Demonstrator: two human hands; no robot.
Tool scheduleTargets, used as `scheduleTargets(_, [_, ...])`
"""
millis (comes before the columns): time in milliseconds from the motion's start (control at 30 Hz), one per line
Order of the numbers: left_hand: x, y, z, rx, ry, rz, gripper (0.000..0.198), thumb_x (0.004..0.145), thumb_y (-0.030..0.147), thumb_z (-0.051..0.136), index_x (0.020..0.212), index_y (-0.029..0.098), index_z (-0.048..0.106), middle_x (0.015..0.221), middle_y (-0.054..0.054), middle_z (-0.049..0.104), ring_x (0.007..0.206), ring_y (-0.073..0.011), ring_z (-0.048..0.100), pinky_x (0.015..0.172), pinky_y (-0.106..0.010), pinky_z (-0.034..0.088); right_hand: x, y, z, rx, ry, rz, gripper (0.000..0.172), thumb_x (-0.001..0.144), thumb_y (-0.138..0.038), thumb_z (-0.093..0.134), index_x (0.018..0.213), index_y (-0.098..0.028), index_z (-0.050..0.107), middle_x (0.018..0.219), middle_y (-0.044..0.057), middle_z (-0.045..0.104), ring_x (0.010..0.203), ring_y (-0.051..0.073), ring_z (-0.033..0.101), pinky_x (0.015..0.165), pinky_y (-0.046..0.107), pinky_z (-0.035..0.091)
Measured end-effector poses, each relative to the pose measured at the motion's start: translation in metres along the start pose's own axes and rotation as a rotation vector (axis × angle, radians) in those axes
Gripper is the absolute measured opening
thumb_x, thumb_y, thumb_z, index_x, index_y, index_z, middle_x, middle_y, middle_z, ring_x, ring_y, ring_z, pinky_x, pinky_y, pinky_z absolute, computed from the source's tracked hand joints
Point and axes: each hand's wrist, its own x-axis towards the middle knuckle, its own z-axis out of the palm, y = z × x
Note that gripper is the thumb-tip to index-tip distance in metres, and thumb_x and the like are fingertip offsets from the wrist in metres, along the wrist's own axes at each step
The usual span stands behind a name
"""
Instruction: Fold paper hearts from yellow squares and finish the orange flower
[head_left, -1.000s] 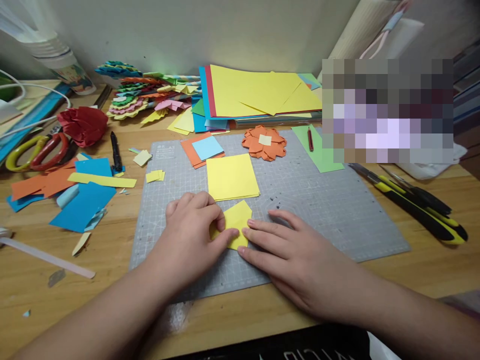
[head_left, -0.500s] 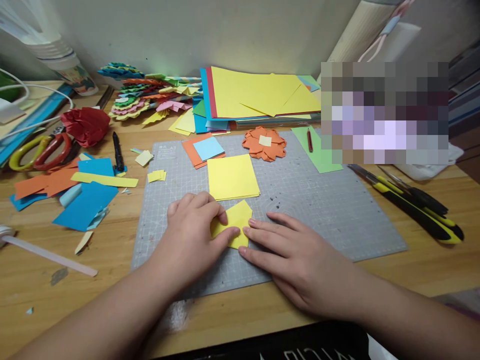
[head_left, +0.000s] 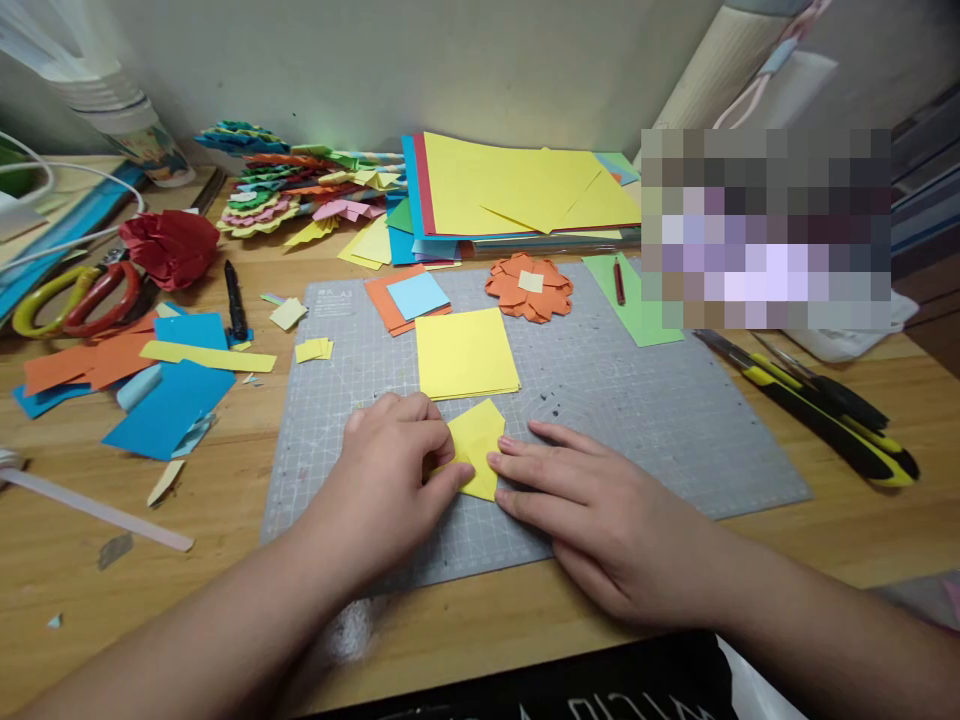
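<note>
A small piece of folded yellow paper (head_left: 478,445) lies on the grey cutting mat (head_left: 637,420), with creases across it. My left hand (head_left: 401,455) is closed on its left side, thumb and forefinger pinching the edge and hiding that part. My right hand (head_left: 592,510) rests flat with its fingers stretched out, and some fingertips touch the paper's right edge. Just beyond it sits a stack of yellow square sheets (head_left: 466,352). Farther back on the mat are a blue square (head_left: 417,296) on orange paper and an orange paper flower (head_left: 529,287) with a pale square at its centre.
Paper scraps (head_left: 169,410), scissors (head_left: 97,295) and a black pen (head_left: 235,300) lie on the left. Large coloured sheets (head_left: 525,180) are stacked at the back beside folded paper flowers (head_left: 300,190). A pencil (head_left: 619,280) rests on green paper; a utility knife (head_left: 832,420) lies right.
My left thumb has slid slightly left and toward me along the folded paper. The lower fingers of my right hand have shifted a little to the right.
</note>
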Motion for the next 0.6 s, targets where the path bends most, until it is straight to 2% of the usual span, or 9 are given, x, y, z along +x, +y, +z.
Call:
scheduleTargets(433, [0.0012,0.0009,0.0017,0.021,0.02,-0.006,0.023,0.078,0.032,0.06,0.06,0.019,0.053,0.075,-0.001,0.056,0.079,-0.0215,0.049,0.07,-0.037,0.033,0.0025,-0.0037,0.0044,-0.047,-0.049,0.025,0.048,0.08,-0.011,0.045,0.127,-0.018,0.052,0.123,0.009,0.06,0.123,0.025,0.045,0.109,0.053,0.023])
scheduleTargets(600, [-0.0004,-0.0039,-0.002,0.079,0.034,-0.028,0.029,0.075,0.042,0.064,0.06,0.02,0.054,0.076,-0.002,0.055,0.076,-0.0221,0.049,0.066,-0.036,0.033,0.0042,-0.0046,0.0077,-0.064,-0.039,0.036,0.045,0.081,-0.013,0.046,0.125,-0.019,0.054,0.122,0.009,0.06,0.121,0.025,0.046,0.107,0.054,0.024])
